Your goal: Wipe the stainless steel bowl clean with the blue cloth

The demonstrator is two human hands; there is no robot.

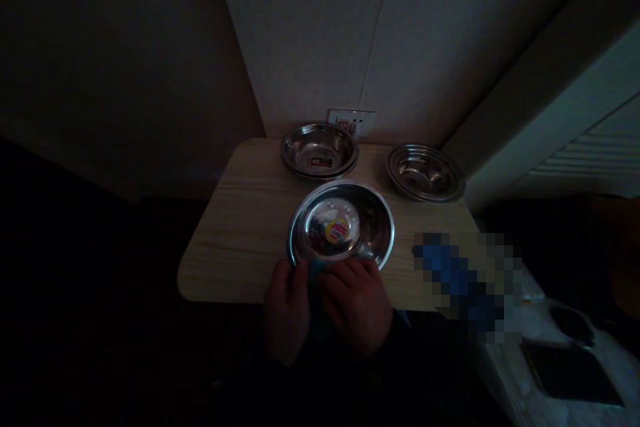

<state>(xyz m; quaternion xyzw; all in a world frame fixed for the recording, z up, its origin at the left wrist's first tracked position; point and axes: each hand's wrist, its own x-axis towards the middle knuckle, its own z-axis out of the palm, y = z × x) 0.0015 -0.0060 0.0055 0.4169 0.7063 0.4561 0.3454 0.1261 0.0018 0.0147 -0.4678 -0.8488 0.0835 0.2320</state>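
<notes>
A shiny round metal basin [373, 213] with a yellow and red label inside sits near the front of the table, slightly tilted toward me. My left hand [287, 307] is closed at its near left rim, thumb beside the fingers. My right hand [357, 303] has its fingers curled at the near rim, pressing on a small teal cloth [316, 271]. The cloth shows between both hands, and part of it is hidden under the right fingers. Dim light leaves the fingertips hard to see.
On the wooden table [225, 233], stacked metal basins [320, 153] stand at the back and more nested basins [425, 173] at the back right. A blurred blue item [450, 273] lies at the right edge. A wall socket [351, 121] is behind.
</notes>
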